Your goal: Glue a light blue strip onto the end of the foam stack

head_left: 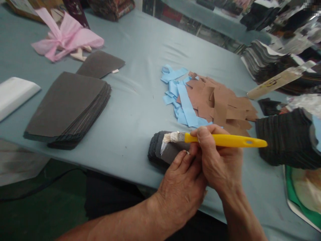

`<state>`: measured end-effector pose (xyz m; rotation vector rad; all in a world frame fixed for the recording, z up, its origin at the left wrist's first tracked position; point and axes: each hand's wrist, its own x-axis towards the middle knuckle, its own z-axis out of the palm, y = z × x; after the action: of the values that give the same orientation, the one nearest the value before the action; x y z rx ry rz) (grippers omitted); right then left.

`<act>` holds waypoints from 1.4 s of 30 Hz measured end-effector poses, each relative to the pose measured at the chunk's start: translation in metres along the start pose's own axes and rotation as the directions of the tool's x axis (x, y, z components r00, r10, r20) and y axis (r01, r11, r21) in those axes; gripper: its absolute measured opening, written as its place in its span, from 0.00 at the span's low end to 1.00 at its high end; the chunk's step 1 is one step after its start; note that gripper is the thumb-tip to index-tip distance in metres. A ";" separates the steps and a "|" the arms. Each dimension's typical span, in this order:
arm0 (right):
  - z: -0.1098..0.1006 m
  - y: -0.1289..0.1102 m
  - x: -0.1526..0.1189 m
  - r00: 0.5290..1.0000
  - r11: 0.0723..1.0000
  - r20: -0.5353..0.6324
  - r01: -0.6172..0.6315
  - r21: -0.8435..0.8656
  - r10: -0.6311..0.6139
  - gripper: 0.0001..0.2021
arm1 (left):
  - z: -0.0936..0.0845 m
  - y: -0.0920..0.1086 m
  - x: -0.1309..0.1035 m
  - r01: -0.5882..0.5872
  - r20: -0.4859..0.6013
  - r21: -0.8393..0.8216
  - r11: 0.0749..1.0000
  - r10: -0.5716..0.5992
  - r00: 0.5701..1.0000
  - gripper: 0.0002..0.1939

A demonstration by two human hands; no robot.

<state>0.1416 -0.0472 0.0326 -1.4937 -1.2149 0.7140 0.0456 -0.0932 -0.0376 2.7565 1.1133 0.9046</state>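
Observation:
In my right hand (218, 157) is a brush (225, 140) with a yellow handle, pinched between thumb and fingers. Its white-coated bristles rest on the far left end of a small stack of dark grey pieces (153, 150). A white, wet-looking smear (163, 147) shows on the top piece beside the bristles. My left hand (182, 187) is closed over the near right part of this stack, fingers pressing on the top; its thumb is hidden. Both hands are close together, and they cover much of the stack.
Blue strips (187, 103) and brown cut pieces (220, 103) lie beyond my hands. To the left are a large grey stack (66, 107), a single grey piece (101, 63) and pink cloth (64, 36). On the right stand another dark stack (286, 139) and a bottle (276, 82).

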 end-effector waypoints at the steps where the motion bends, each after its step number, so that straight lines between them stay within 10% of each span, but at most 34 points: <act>1: 0.000 0.000 0.001 1.000 1.000 -0.007 0.006 0.007 -0.006 0.19 | -0.001 -0.001 0.000 0.010 -0.024 -0.017 1.000 -0.011 1.000 0.26; 42: -0.006 0.002 -0.013 0.991 0.993 0.116 -0.081 0.091 0.071 0.21 | 0.000 0.001 0.000 -0.028 0.088 0.005 1.000 0.027 0.996 0.26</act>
<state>0.1439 -0.0617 0.0301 -1.4425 -1.1959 0.9061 0.0461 -0.0939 -0.0372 2.7932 1.0682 0.7750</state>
